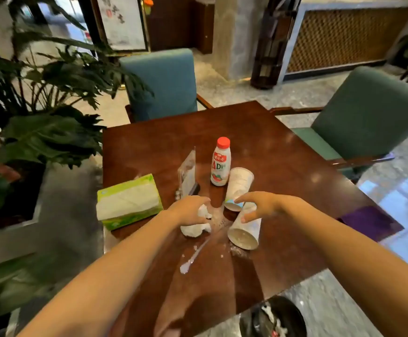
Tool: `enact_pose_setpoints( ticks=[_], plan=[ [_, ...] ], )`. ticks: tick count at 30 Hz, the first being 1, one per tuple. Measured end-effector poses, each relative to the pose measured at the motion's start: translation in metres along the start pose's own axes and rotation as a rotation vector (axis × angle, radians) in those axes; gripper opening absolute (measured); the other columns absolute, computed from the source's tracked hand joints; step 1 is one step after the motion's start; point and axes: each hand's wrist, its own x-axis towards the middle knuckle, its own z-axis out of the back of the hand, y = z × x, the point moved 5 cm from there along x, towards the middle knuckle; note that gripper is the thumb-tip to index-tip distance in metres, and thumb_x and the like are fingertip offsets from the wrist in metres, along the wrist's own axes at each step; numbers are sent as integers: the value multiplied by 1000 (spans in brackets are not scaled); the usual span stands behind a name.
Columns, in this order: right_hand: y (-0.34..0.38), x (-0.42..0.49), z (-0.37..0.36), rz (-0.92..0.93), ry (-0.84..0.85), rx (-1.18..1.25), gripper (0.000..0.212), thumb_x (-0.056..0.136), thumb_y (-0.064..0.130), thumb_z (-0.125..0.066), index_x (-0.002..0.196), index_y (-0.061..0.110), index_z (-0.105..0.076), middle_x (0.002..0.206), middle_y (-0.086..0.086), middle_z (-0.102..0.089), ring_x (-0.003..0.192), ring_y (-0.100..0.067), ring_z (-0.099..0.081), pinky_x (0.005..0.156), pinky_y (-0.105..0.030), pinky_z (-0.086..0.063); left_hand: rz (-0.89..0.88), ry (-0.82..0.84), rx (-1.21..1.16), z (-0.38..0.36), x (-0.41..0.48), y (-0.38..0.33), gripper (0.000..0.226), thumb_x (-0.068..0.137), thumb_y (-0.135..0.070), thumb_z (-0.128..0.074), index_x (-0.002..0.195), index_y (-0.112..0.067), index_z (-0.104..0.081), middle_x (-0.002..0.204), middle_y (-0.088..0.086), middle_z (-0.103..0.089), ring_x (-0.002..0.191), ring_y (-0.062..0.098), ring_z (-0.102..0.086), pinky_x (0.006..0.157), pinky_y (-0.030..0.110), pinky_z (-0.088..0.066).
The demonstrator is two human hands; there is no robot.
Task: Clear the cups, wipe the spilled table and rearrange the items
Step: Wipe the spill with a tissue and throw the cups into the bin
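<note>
Two white paper cups lie tipped over on the dark wooden table (283,166): the far cup (238,186) points away, the near cup (245,231) opens toward me. White liquid (193,257) streaks the tabletop below them. My left hand (189,210) presses a crumpled white tissue (196,228) onto the spill. My right hand (258,205) hovers with fingers spread over the near cup, fingertips at both cups. A white bottle with a red cap (220,164) stands upright behind the cups.
A green tissue pack (128,200) lies at the table's left. A clear acrylic sign holder (187,172) stands beside the bottle. A purple cloth (368,221) rests at the right edge. Two teal chairs (164,83) (368,117), plants on the left, a black bin (273,317) below.
</note>
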Motion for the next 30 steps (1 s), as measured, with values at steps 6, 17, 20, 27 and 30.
enact_pose_setpoints(
  ticks=[6, 17, 20, 27, 30],
  plan=[
    [-21, 14, -30, 80, 108, -115, 84, 76, 41, -73, 146, 29, -28, 156, 3, -22, 145, -17, -15, 119, -39, -16, 18, 57, -30, -46, 16, 20, 96, 74, -31, -75, 147, -23, -12, 159, 5, -2, 146, 22, 1, 118, 39, -12],
    [-42, 27, -46, 268, 121, -363, 100, 70, 36, -79, 149, 27, -18, 159, 2, -13, 147, -19, -6, 118, -40, -11, 45, 23, 113, -71, 32, 50, 82, 80, -14, -68, 146, -23, -20, 157, 2, -12, 144, 24, -11, 117, 40, -17],
    [-45, 29, -49, 294, 129, -446, 108, 66, 32, -82, 150, 26, -14, 160, 1, -9, 147, -20, -4, 119, -40, -9, 58, -98, 47, -72, 33, 51, 66, 83, -13, -64, 142, -20, -34, 152, 3, -28, 139, 24, -23, 114, 36, -22],
    [-42, 29, -46, 362, -16, -393, 97, 65, 34, -82, 145, 30, -26, 154, 4, -26, 143, -17, -19, 116, -37, -18, 82, -302, -52, -67, 35, 46, 33, 83, -11, -62, 115, -18, -62, 121, 5, -60, 112, 27, -49, 96, 37, -37],
    [-44, 27, -46, 355, -86, -401, 96, 64, 41, -82, 142, 31, -28, 149, 7, -33, 139, -16, -25, 115, -36, -19, 138, -327, -82, -65, 35, 47, 34, 85, -10, -59, 118, -16, -61, 124, 7, -59, 114, 27, -49, 96, 35, -35]
  ],
)
